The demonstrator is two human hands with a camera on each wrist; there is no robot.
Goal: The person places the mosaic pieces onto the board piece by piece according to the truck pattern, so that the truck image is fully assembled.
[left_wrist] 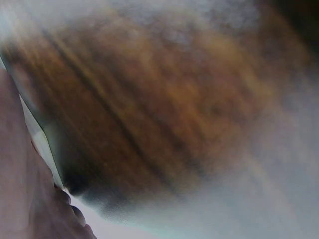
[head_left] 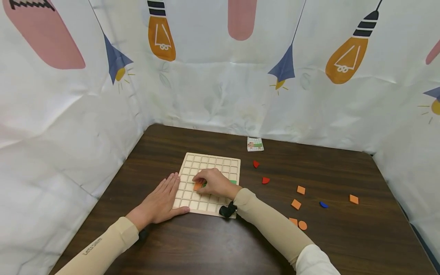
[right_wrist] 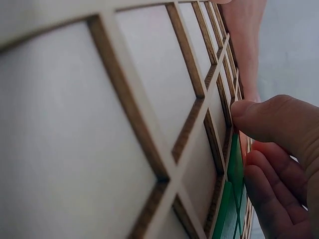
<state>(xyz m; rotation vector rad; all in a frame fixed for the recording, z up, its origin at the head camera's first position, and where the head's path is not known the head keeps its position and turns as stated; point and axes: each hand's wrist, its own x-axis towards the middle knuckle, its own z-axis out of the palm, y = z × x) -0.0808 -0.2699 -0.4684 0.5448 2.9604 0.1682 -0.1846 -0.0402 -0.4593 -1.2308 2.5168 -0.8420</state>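
Observation:
A pale wooden grid board lies on the dark table. My left hand rests flat at its left side, fingers straight and the thumb along the near edge. Over the middle of the board, my right hand pinches an orange square tile at a grid cell with thumb and fingertips. Green tiles sit in cells beside those fingers in the right wrist view, and another green piece shows at the board's right edge. The hand covers part of that row. The left wrist view is mostly blurred.
Right of the board lie two red pieces, several orange squares, an orange round piece and a blue piece. A small printed card lies near the back edge. White patterned cloth hangs behind the table.

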